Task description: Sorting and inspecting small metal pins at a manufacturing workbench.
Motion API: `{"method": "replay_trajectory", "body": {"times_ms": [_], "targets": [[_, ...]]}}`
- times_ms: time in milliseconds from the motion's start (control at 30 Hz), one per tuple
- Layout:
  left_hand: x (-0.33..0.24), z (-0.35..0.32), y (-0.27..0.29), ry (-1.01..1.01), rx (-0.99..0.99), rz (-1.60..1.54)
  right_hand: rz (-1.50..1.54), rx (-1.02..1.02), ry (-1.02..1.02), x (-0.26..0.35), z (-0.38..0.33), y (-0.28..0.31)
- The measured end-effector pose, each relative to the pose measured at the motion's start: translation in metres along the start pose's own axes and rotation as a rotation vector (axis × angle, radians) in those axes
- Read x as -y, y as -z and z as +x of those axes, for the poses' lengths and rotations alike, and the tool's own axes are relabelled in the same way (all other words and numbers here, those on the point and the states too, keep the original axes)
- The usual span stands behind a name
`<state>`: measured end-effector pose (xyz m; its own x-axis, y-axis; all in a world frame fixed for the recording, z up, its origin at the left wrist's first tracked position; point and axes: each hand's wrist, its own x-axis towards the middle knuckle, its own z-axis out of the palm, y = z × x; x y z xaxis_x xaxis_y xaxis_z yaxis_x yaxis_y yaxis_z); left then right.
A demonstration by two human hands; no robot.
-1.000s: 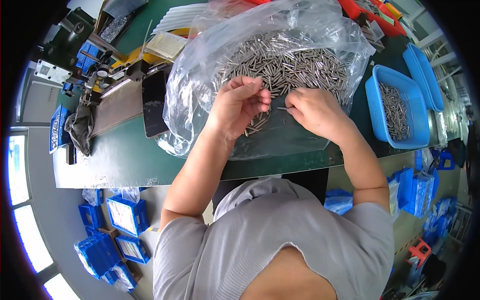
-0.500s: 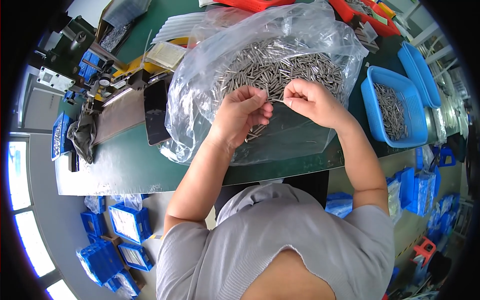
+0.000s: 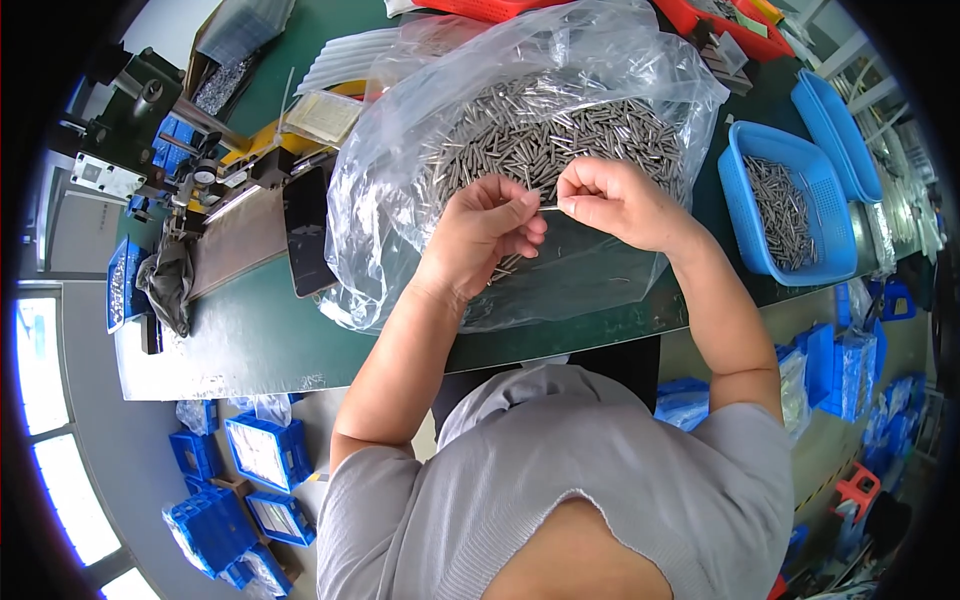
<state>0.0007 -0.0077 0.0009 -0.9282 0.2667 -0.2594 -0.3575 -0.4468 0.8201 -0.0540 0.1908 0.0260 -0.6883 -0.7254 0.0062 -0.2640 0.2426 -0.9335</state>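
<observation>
Nearest: person's grey top at 6 o'clock, both forearms running up toward centre. Left hand (image 3: 480, 235) curled, thumb + fingertips pinching one end of a thin metal pin (image 3: 549, 208); right hand (image 3: 620, 200) also closed, thumb and forefinger nipping the other end. Pin sits level between the 2 hands, just above the near flap of the clear plastic bag (image 3: 520, 130), at about 12 from the person's chest.

Doing it well, as I judge: keep the pinch light but at the very tips so the pin doesn't roll, hold it over the bag so a drop lands back on plastic, not the floor. Wrists resting on the bag wld steady things.

Behind the hands, the pile of pins (image 3: 550, 130) fills the bag, heaped at 12. Blue tray (image 3: 790, 205) w/ more pins lies at 2–3, well apart from right hand; reaching it means swinging the right elbow out, room looks OK there. Dark flat phone-like slab (image 3: 308, 230) at 9–10, just beside the bag's left edge, near left elbow path – mind it.

Green table (image 3: 260, 340) edge runs close under the forearms at 6–7; bag's near fold comes near that edge, so loose pins could slip off. Grey metal fixture (image 3: 140, 110) far at 10, red bins (image 3: 500, 8) at 12, far rim
</observation>
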Motion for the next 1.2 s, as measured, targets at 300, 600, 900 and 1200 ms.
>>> {"method": "replay_trajectory", "body": {"times_ms": [300,600,900,1200], "targets": [[0.003,0.003,0.001,0.057,0.025,-0.199,0.134,-0.072,0.0,-0.006,0.005,-0.013],[0.005,-0.001,0.008,-0.073,-0.011,-0.177,-0.076,-0.456,0.193,0.015,-0.01,-0.002],[-0.009,0.001,0.002,-0.147,-0.122,-0.211,-1.446,-0.938,-0.335,0.019,-0.109,0.102],[-0.011,-0.001,0.014,-0.243,-0.215,-0.267,-0.73,-0.152,0.247,0.023,-0.005,0.003]]}}
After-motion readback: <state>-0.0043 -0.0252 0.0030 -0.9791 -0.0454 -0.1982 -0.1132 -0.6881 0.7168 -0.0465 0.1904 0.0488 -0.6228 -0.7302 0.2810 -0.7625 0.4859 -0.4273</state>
